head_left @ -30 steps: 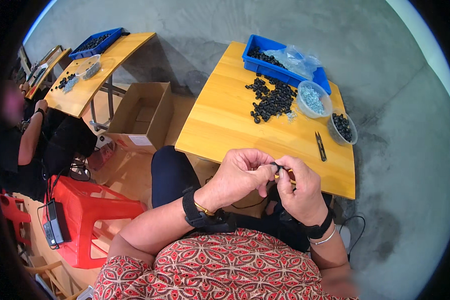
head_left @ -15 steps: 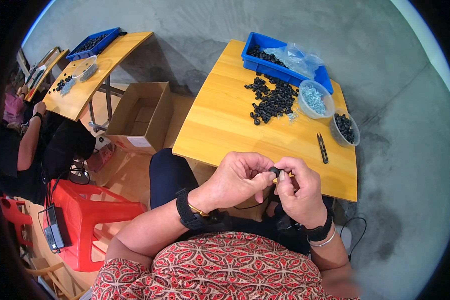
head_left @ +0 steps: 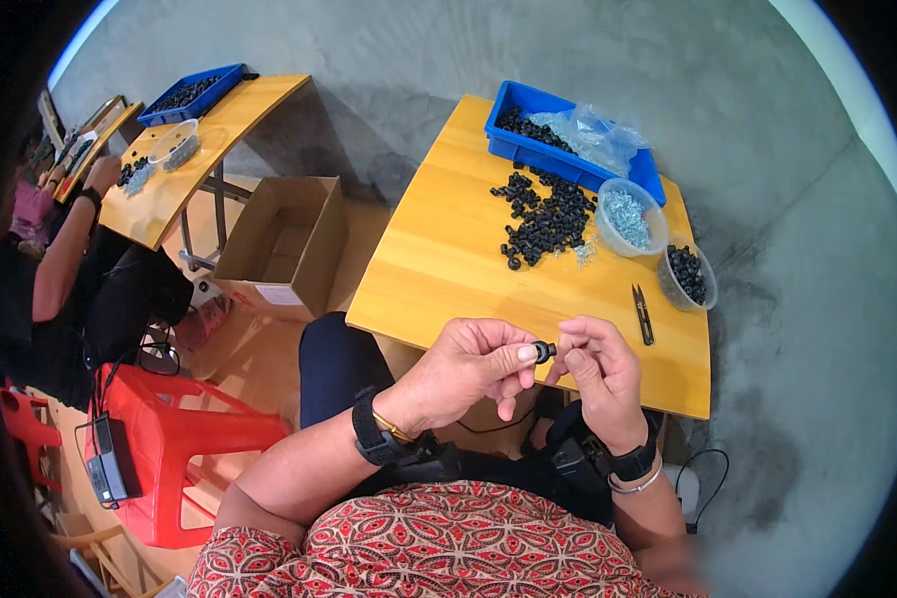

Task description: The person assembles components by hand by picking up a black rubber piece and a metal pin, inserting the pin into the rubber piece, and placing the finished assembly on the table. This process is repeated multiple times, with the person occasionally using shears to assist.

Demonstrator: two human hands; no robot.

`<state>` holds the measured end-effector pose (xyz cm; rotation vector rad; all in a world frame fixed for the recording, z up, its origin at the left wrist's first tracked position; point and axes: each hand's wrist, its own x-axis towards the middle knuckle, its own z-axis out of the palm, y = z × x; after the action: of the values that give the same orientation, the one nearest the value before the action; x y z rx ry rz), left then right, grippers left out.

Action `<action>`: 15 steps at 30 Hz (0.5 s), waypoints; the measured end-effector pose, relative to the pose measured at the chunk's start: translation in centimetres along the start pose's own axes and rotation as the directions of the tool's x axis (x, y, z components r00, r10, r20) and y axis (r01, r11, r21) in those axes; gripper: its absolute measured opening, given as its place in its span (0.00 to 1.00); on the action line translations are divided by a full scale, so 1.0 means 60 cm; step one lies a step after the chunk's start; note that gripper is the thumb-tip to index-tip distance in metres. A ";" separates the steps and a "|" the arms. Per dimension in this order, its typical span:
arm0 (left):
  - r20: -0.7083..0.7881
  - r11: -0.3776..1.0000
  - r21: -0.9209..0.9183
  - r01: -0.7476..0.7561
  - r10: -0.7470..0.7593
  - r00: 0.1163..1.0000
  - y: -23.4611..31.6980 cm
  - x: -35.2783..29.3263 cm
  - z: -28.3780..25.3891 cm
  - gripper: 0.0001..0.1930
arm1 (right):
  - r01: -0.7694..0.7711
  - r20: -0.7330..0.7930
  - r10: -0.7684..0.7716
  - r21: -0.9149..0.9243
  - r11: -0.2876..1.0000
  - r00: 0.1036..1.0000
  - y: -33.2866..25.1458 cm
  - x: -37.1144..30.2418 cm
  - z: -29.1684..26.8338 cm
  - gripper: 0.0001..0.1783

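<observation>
Over the near edge of the table, my left hand (head_left: 468,361) pinches a small round black plastic part (head_left: 543,352) between thumb and forefinger, with a hole or ring facing outward. Just right of it, my right hand (head_left: 603,379) is curled, its thumb and fingers drawn together; whatever they may hold is too small to make out. The two hands are close, with a narrow gap between the right fingertips and the part. Farther back lies a heap of small black parts (head_left: 548,219), with a few small silvery pieces (head_left: 585,253) beside it.
A blue bin (head_left: 528,149) stands at the table's back, with a tub of silvery pieces (head_left: 628,221) and a tub of black parts (head_left: 686,276) nearby. Black thread snips (head_left: 643,315) lie at right. A carton (head_left: 281,244), red stool (head_left: 184,439) and another person's arm (head_left: 65,259) are left.
My right fingers have come away from the black part, which stays in my left hand and now shows its ringed side. The co-worker's hand has moved onto their table.
</observation>
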<state>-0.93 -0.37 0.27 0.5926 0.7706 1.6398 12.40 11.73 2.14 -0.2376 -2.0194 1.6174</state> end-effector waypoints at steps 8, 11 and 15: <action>0.059 0.998 -0.041 0.047 -0.044 0.997 -0.007 -0.002 0.002 0.10 | 0.210 0.060 -0.201 -0.292 0.933 0.978 -0.009 -0.003 0.005 0.06; 0.044 1.000 0.016 0.008 -0.009 0.999 -0.010 -0.004 0.005 0.09 | 0.223 0.046 -0.220 -0.301 0.927 0.974 -0.010 -0.002 0.010 0.04; 0.024 0.990 0.136 -0.020 0.017 1.000 -0.001 -0.007 0.018 0.08 | 0.275 0.071 -0.269 -0.391 0.878 0.960 -0.007 -0.002 0.006 0.04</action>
<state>0.00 -0.62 0.92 0.7156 0.8680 1.6031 12.41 11.26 2.45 -0.0792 -2.2632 1.0306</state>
